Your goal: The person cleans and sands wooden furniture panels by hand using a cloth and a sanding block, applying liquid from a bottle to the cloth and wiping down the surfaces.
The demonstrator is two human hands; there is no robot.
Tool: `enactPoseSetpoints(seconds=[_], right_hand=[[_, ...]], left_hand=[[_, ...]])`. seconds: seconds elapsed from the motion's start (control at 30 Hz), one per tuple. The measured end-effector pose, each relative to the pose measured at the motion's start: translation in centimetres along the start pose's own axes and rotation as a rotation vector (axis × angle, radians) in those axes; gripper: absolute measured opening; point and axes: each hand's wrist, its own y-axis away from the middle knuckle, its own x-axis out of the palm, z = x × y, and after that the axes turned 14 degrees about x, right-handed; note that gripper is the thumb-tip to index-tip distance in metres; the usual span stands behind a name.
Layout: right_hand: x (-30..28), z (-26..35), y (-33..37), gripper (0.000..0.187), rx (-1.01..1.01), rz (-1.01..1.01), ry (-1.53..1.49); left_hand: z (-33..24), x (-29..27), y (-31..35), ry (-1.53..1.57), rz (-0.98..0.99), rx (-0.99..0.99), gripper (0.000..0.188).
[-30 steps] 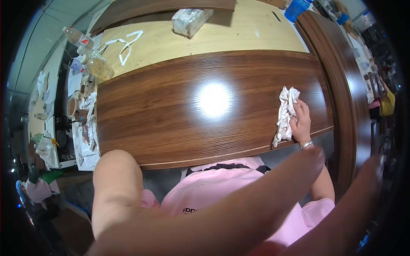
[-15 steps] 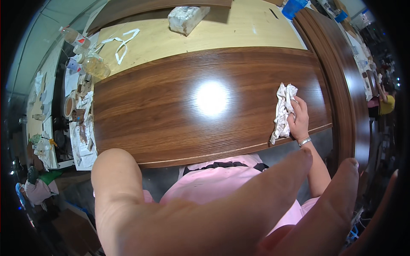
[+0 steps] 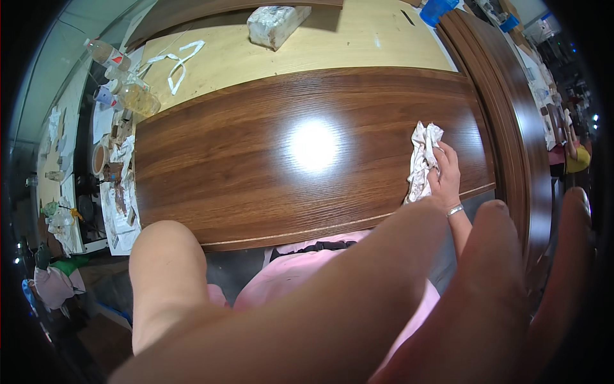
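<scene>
My right hand (image 3: 448, 173) rests at the right end of a glossy dark wood-grain panel (image 3: 256, 185). Its fingers curl over the edge of a crumpled white cloth (image 3: 422, 160), which is stained and lies on the panel. A silver band circles that wrist. Very near the camera, my left hand (image 3: 332, 301) is raised with thumb and fingers spread, holding nothing. It covers much of the lower view, including part of my right forearm and pink clothing. A bright light reflects off the panel's middle.
Beyond the panel, a pale board bears a wrapped white block (image 3: 276, 27) and a white strip (image 3: 181, 61). Bottles (image 3: 139, 99) and a cluttered side surface stand left. Stacked dark wood mouldings (image 3: 505, 109) run along the right, near a blue container (image 3: 437, 10). Another person (image 3: 579, 159) is far right.
My left hand has come closer to the camera and its fingers have risen, hiding more of my right forearm. My right hand stays on the cloth.
</scene>
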Motion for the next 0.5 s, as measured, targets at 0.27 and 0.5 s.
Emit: enactPoseSetpoints(seconds=[0.27,0.5], right_hand=[[-0.3,0.8,-0.4,0.041,0.004,0.0,0.043],[-0.3,0.5,0.0,0.044,0.03,0.04,0.011]], left_hand=[[2.3,0.2,2.0,0.078,-0.017,-0.136,0.034],[7.4,4.8,6.4,0.286,0.032,-0.179,0.053]])
